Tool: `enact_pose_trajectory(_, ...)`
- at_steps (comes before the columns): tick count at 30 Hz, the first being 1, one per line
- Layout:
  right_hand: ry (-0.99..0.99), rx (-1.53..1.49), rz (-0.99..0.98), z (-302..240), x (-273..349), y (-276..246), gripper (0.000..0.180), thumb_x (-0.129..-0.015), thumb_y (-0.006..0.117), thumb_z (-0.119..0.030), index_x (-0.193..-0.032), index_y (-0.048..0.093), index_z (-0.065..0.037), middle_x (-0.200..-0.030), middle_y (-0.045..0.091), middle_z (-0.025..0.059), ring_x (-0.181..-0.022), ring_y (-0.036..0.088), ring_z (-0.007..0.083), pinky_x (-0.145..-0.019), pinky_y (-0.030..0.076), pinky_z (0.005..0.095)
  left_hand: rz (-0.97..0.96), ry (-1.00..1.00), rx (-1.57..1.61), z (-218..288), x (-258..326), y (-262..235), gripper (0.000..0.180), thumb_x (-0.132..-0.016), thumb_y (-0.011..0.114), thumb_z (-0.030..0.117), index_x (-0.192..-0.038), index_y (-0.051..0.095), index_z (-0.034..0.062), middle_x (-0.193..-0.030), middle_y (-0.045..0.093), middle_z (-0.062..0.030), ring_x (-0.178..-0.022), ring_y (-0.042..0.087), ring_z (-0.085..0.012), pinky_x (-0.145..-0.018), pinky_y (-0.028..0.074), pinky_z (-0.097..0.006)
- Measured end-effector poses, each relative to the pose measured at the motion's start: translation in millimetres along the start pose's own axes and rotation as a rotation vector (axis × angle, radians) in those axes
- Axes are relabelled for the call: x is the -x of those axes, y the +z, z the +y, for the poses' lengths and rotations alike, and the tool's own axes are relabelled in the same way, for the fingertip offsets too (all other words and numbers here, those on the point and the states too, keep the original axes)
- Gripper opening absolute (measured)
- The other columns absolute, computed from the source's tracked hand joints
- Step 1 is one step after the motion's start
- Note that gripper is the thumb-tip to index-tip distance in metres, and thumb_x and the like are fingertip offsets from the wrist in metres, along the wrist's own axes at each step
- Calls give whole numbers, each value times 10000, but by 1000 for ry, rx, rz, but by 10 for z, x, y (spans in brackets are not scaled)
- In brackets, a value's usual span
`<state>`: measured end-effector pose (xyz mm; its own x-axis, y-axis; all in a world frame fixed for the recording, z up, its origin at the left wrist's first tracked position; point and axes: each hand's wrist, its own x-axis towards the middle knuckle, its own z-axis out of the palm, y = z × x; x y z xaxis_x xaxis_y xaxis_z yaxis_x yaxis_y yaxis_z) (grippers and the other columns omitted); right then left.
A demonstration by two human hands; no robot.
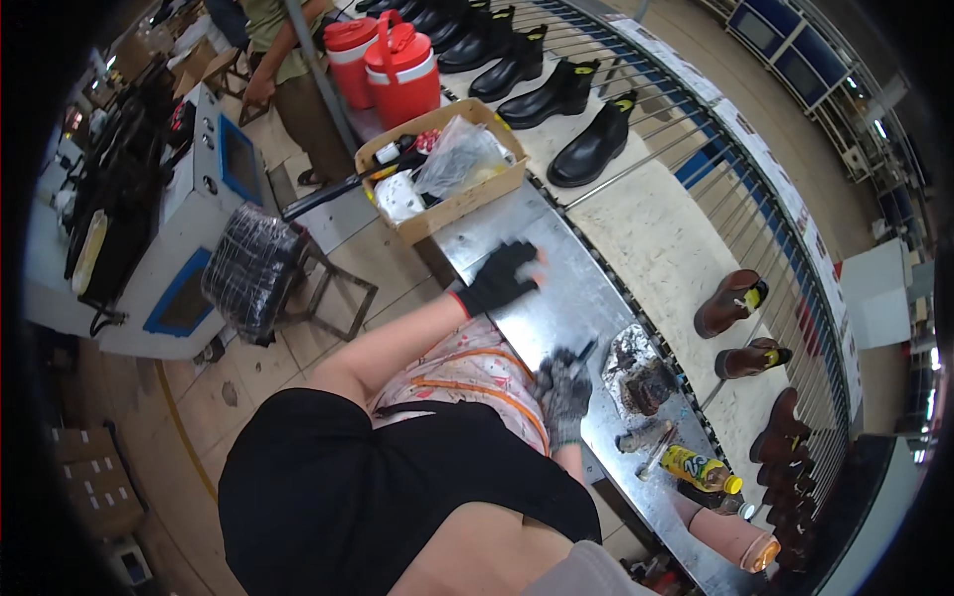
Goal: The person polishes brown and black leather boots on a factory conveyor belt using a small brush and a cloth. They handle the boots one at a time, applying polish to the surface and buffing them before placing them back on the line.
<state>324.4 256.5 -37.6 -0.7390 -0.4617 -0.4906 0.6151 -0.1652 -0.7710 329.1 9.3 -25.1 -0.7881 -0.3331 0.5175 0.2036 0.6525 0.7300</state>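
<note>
My left hand [504, 279], in a black glove with bare fingertips, is over the bare metal bench top [542, 313]. Its fingers reach out to the right, slightly blurred, with nothing visible in them. Closer to my body is my right hand [564, 392], in a stained grey glove, at the bench's near edge. Its fingers are curled around something small and dark that I cannot make out. To its right sits crumpled foil [629, 363] holding a dark, sticky-looking lump [652, 387]. A dirty brush-like tool [654, 457] lies below the foil.
A cardboard box [408, 230] of bags and bottles stands at the bench's far end, by red jugs [402, 77]. Black boots [596, 144] and brown boots [730, 303] line the conveyor [636, 223]. A yellow-labelled bottle [701, 469] and pink cup [733, 537] are at right. A wrapped stool [255, 263] stands left.
</note>
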Motion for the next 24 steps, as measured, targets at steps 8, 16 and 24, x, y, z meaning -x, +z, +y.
enact_pose_trajectory(8,-135,588,-66,4,-603,465,241,-829,604,-151,-1058,574,-84,-662,593,41,-497,570,138,-433,451,284,323,-275,-628,-407,-191,-1885,220,-736,681,214,-883,642,55,-814,652,-115,-797,635,-265,-720,482,-363)
enact_pose_trajectory(16,-373,887,53,114,-574,307,306,-792,614,-270,-1035,604,-83,-725,636,102,-631,637,231,-616,500,354,-640,-679,-721,-802,-472,-2108,299,-660,632,268,-873,663,61,-912,663,-167,-785,654,-285,-688,512,-386)
enact_pose_trajectory(24,-267,795,85,-131,-343,519,261,-834,609,-182,-1074,573,-86,-674,618,41,-546,603,136,-506,489,281,-228,-436,-689,-658,-330,-2108,266,-708,618,271,-810,637,26,-796,643,-169,-743,631,-312,-680,498,-402)
